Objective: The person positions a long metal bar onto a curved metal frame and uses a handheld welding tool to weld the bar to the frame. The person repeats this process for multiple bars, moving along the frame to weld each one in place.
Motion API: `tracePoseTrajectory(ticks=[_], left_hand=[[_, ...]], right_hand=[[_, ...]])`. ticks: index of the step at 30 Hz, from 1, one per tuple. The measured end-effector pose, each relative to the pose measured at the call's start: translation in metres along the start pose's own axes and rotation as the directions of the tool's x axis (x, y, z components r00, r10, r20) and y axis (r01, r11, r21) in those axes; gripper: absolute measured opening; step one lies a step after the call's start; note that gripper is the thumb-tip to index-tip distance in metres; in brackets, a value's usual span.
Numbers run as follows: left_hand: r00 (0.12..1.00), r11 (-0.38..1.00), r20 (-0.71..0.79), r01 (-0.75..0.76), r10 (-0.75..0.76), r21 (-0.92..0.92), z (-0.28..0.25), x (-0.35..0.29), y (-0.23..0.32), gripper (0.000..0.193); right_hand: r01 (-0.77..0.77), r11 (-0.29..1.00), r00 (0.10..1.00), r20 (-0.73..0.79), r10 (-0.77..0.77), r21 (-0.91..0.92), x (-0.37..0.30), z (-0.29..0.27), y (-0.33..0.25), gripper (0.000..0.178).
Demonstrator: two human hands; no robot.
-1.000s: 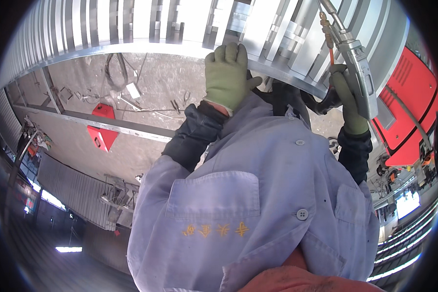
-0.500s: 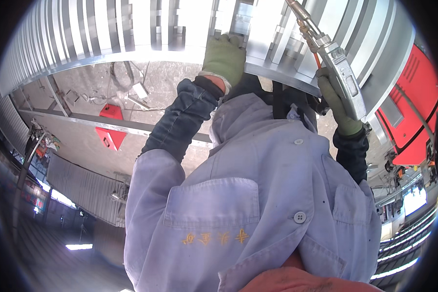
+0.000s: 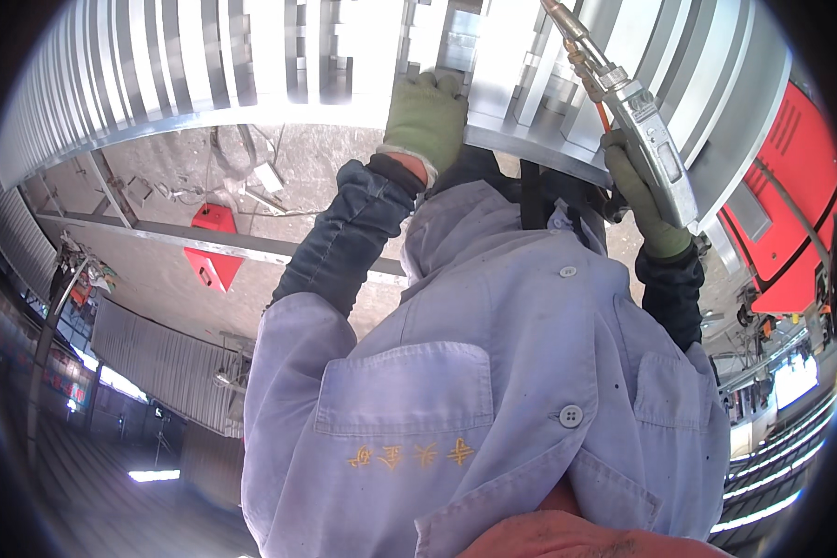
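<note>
Around the outer field: dim workshop [image 3: 84, 437], with bright openings at both sides. Across the top: broad slatted structure of shiny silver metal [image 3: 367, 56], long parallel slats running away from a flat front edge, gaps between, strong glare over the centre. Below that edge: grey concrete floor [image 3: 335, 149], strewn with dark cables and small debris. At lower left: run of grey corrugated metal sheeting [image 3: 158, 353].

Filling the centre and masking the floor beneath: pale lavender button-front work jacket [image 3: 437, 298]. At far right: large red metal cabinet with vent slots [image 3: 809, 158]. At left: straight silver metal beam [image 3: 260, 246], passing in front of small red angular box [image 3: 216, 270] and hiding its middle. Near the box, on the floor: small white rectangular piece [image 3: 268, 177].

At upper right: silver metal torch-shaped hand tool [image 3: 653, 135], slender nozzle end directed over the slats, body clasped in olive-green-gloved right hand [image 3: 644, 203], fingertips partly hidden. Against the front edge, top centre: olive-green-gloved left hand [image 3: 426, 121], fingers bent and pressed side by side; fingertips unclear, gripping or merely pressing impossible to tell. Beside the tool: thin orange hose [image 3: 605, 118].
</note>
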State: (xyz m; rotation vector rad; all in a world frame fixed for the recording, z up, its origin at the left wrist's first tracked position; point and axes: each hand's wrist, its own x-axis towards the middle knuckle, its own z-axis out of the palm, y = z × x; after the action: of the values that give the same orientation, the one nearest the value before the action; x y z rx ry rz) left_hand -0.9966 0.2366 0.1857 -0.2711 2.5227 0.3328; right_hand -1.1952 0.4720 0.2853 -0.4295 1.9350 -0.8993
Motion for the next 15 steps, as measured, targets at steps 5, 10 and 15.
tracePoseTrajectory(ticks=[5, 10, 15], left_hand=[[1.000, 0.999, -0.007, -0.008, 0.008, 0.037, 0.000, -0.001, 0.001, 0.025], [0.997, 0.998, -0.067, 0.028, -0.025, 0.049, 0.003, -0.005, 0.004, 0.026], [0.958, 0.996, -0.277, 0.063, -0.076, -0.057, -0.040, -0.044, 0.049, 0.035]], right_hand=[[-0.033, 0.999, 0.999, 0.014, 0.033, 0.037, -0.002, -0.002, -0.001, 0.027], [0.037, 0.999, 0.999, 0.018, -0.038, 0.034, -0.005, -0.002, 0.003, 0.026], [0.024, 0.994, 0.999, -0.026, -0.022, 0.109, -0.012, -0.007, -0.009, 0.024]])
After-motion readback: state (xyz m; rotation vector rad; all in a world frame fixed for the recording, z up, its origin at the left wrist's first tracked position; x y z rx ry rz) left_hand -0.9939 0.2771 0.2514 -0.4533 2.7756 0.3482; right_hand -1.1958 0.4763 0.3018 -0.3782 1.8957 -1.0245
